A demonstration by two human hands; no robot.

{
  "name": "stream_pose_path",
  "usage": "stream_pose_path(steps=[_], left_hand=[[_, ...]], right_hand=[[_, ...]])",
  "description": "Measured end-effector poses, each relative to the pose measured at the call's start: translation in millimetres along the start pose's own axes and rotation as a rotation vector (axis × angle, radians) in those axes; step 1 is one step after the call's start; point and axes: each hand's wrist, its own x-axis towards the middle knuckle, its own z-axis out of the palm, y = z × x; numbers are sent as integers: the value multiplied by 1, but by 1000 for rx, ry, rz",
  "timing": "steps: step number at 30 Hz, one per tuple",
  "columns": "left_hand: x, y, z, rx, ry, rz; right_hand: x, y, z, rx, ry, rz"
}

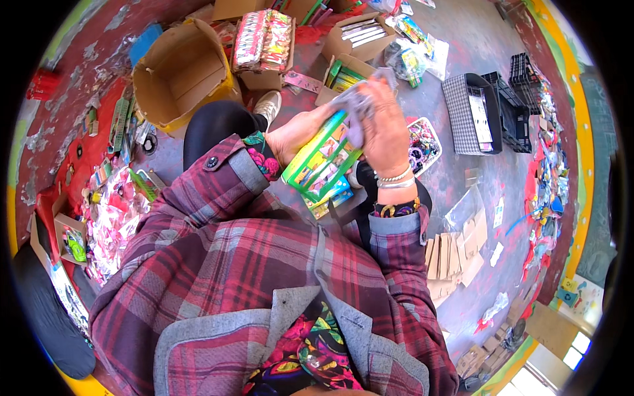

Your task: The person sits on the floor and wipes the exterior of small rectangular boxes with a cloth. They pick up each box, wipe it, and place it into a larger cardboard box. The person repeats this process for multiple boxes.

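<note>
The left hand (295, 136) clamps its fingers on a green box (321, 162), the right hand (387, 135) on a grey cloth (354, 125) at the box's upper edge.

Flat rectangular pack (322, 164): bright green border, multicoloured picture panels on visible face; held slanted, far end toward right. Grey-mauve cloth (353, 107): crumpled, bunched against far end of pack.

matt grey cloth (355, 105), smooth glossy green box (323, 158)
</note>
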Motion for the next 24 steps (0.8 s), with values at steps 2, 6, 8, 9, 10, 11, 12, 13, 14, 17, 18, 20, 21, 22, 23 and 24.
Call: stream_pose_path(steps=[2,6,8,9,10,11,12,13,14,17,18,20,21,22,23,24], left_hand=[[8,-6,18,138,347,1],[7,-2,14,203,283,65],[5,4,30,106,122,47],[3,3,36,110,201,141],[4,4,38,99,216,172],[5,4,38,89,231,204],[6,4,40,77,243,232],[5,2,41,107,252,243],[6,1,38,127,268,252],[7,3,14,186,389,329],[7,3,13,180,381,321],[7,2,11,167,363,304],[8,2,11,151,366,325],[8,2,9,134,368,345],[9,1,8,116,369,365],[8,2,10,165,402,397]], right_hand=[[-9,20,-4,-77,18,340],[-19,51,-18,-295,4,792],[-22,51,-18,-360,0,821],[-23,50,-16,-389,-9,832],[-23,48,-14,-240,-28,857],[-21,44,-11,-90,-49,878],[-20,41,-10,56,-69,898],[-26,47,0,454,-54,978],[-29,45,5,691,-44,988],[-18,12,14,1396,-88,1021],[-22,16,15,1400,-109,1040],[-30,27,16,1406,-151,1079],[-26,23,13,1365,-127,1082],[-25,20,16,1144,-107,940],[-25,16,22,923,-86,797],[-26,14,27,709,-66,650]])
